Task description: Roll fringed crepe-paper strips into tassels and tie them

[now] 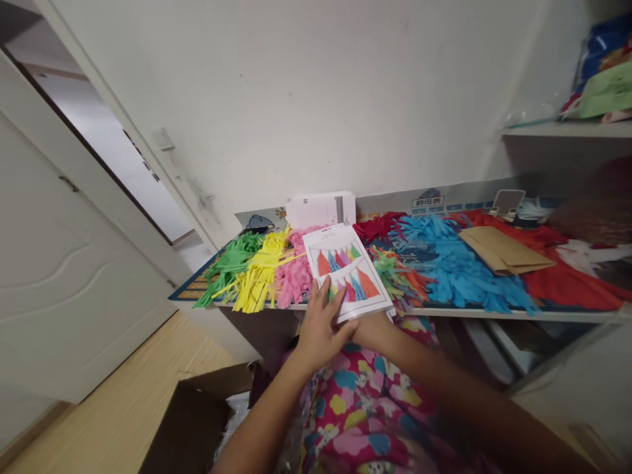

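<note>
A white printed card (350, 253) with pictures of colourful tassel garlands is tilted at the desk's front edge. My left hand (322, 326) rests on its lower left part, fingers spread and lying against the surface. Under the card's lower edge is my right hand (372, 331), supporting it from below, with its fingers hidden. Around the card lie tissue-paper tassels: pink (290, 280), yellow (261, 273) and green (230, 262) on the left, and a multicoloured bunch (397, 276), dark red (379, 227) and blue (457, 266) ones on the right.
A white stack with a barcode (320, 209) stands against the wall. Folded brown paper (503, 250) lies over red tassels (567, 283) at the right, near a small stand (507, 203). An open cardboard box (197, 421) sits on the floor. A shelf (567, 128) juts out upper right.
</note>
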The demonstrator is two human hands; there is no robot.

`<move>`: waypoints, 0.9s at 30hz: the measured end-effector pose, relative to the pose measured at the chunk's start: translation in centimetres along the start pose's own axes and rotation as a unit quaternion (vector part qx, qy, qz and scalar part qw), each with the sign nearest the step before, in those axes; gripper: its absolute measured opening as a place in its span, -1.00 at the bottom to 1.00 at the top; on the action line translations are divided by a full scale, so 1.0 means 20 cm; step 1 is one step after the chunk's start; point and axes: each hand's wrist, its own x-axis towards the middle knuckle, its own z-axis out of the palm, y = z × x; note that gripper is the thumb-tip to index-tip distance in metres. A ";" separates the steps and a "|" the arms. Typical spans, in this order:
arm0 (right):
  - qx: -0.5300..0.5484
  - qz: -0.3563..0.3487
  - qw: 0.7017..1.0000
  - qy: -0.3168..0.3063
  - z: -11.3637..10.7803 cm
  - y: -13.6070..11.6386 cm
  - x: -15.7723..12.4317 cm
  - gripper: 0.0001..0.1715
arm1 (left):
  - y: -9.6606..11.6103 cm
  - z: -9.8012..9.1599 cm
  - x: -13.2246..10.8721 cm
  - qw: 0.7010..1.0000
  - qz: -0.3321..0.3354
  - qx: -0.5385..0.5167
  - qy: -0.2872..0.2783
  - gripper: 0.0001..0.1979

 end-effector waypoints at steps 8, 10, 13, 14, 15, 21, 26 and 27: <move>-0.010 0.005 0.998 -0.061 -0.15 0.02 0.01 -0.29 | -0.04 0.01 0.07 0.992 0.103 0.074 0.017 -0.25; 0.000 -0.003 0.998 -0.063 -0.20 -0.02 -0.01 -0.33 | -0.06 0.03 0.11 0.997 0.049 0.043 0.033 -0.33; 0.046 -0.045 0.998 -0.027 -0.27 -0.01 -0.10 -0.46 | -0.12 0.06 0.15 0.994 -0.041 -0.055 0.086 -0.39; 0.064 -0.038 0.997 0.007 -0.28 0.02 -0.12 -0.51 | -0.14 0.06 0.16 0.989 -0.064 -0.082 0.107 -0.40; 0.072 0.002 0.996 0.057 -0.30 0.08 -0.12 -0.53 | -0.16 0.07 0.17 0.984 -0.082 -0.100 0.126 -0.40; -0.003 0.384 0.922 0.039 -0.13 0.47 0.09 -0.16 | -0.16 0.08 0.26 0.950 -0.153 -0.148 0.228 -0.36; 0.030 0.386 0.921 -0.031 0.13 0.50 0.12 -0.27 | -0.11 0.12 0.33 0.949 -0.175 -0.129 0.230 -0.34; 0.035 0.378 0.925 -0.023 0.13 0.51 0.10 -0.31 | -0.10 0.13 0.34 0.951 -0.178 -0.119 0.223 -0.33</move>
